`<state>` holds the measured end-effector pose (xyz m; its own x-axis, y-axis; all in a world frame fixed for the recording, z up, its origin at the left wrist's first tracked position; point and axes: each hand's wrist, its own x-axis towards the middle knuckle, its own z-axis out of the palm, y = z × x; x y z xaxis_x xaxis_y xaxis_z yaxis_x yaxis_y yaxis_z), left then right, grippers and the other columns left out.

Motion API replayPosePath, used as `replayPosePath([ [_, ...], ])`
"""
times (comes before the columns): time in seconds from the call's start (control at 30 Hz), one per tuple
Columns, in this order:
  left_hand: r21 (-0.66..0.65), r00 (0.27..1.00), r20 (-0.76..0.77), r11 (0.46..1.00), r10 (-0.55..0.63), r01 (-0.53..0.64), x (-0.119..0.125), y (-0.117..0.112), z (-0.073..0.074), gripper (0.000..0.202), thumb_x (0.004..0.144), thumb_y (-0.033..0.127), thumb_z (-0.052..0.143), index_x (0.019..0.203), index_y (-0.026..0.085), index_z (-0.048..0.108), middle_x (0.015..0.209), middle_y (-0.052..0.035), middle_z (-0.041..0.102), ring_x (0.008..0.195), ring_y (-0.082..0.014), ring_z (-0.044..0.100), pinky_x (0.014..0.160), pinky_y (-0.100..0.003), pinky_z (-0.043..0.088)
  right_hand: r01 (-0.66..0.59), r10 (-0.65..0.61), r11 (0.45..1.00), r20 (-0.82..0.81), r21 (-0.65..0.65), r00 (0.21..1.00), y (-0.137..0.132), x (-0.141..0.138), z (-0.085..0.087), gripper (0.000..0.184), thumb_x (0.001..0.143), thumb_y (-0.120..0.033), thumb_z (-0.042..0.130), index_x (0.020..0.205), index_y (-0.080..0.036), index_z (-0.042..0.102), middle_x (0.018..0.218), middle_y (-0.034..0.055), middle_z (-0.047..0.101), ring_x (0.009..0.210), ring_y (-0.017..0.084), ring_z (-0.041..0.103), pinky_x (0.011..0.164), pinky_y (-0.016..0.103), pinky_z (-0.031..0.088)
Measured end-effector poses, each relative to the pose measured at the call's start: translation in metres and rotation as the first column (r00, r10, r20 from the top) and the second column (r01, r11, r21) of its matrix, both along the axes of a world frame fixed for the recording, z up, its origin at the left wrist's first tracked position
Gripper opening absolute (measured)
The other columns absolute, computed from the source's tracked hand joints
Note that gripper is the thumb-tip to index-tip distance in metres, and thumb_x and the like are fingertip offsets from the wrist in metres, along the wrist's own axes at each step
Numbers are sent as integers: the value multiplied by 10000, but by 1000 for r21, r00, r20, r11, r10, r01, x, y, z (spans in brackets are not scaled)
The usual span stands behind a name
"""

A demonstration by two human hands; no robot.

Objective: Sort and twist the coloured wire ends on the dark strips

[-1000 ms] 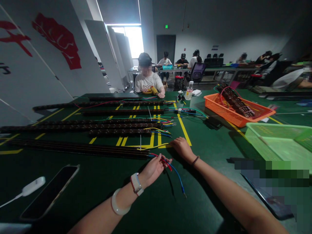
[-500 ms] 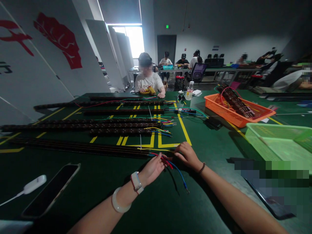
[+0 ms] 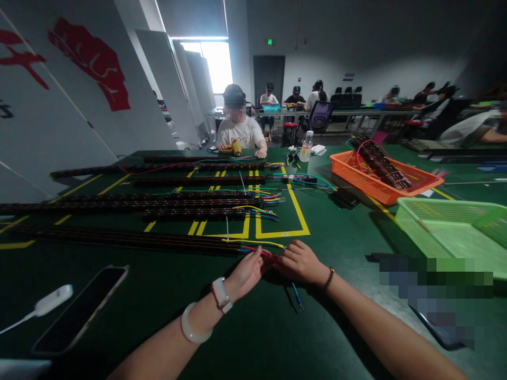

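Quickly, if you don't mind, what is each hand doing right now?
Left hand: closed, pinching the red wire.
Right hand: closed on the same wire bundle.

Dim room lit mainly by a blown-out window [image 3: 212, 66] at the back, with soft shadows under the hands on the tabletop [image 3: 245, 327], wide-angle bending at the edges, and pixelated patches lower right.

Phone [image 3: 77, 311] near table's [image 3: 253, 338] left edge; LED strips [image 3: 130, 203] mid-table; two baskets [image 3: 382, 174] along right edge.
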<state>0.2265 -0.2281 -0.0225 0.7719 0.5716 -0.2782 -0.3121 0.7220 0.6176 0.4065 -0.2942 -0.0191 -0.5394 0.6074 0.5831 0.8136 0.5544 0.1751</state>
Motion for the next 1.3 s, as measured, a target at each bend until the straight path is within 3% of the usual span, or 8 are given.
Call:
replayPosePath([
  [0.23,42,1000,-9,999,18,-18,-1,2,-3,249,895,303,480,943,102,619,967,-126,662,978,-206,599,935,-383,407,203,-203,977,-3,-60,979,7,9,-2,222,916,-270,479,744,-171,579,630,8,552,621,136,416,652,298,265],
  [0.53,86,996,-79,995,51,-44,-3,-1,-2,232,872,289,513,765,108,611,760,-73,635,804,-205,635,832,-361,450,288,-272,940,106,-185,956,14,13,-7,275,952,-316,424,795,-174,600,685,24,608,653,143,481,651,311,251],
  [0.8,99,997,-70,995,31,-24,-4,1,-4,241,879,285,498,749,109,600,736,-74,626,769,-196,631,803,-345,452,257,-234,925,112,-280,966,16,14,-15,262,947,-292,426,772,-164,573,699,28,608,643,137,507,683,288,302],
  [1.13,107,996,-89,994,17,-8,-5,5,-2,231,870,302,514,752,121,595,737,-68,624,767,-195,633,761,-323,455,244,-233,904,73,-350,970,20,20,-17,173,939,-229,418,893,-164,572,804,46,627,728,161,535,731,281,339],
  [1.3,112,996,-88,994,4,5,-5,6,-4,239,869,316,515,749,123,589,742,-64,621,751,-188,628,783,-339,453,254,-242,897,81,-361,967,18,19,-11,182,943,-226,405,909,-166,574,813,46,625,725,150,532,717,283,316],
])
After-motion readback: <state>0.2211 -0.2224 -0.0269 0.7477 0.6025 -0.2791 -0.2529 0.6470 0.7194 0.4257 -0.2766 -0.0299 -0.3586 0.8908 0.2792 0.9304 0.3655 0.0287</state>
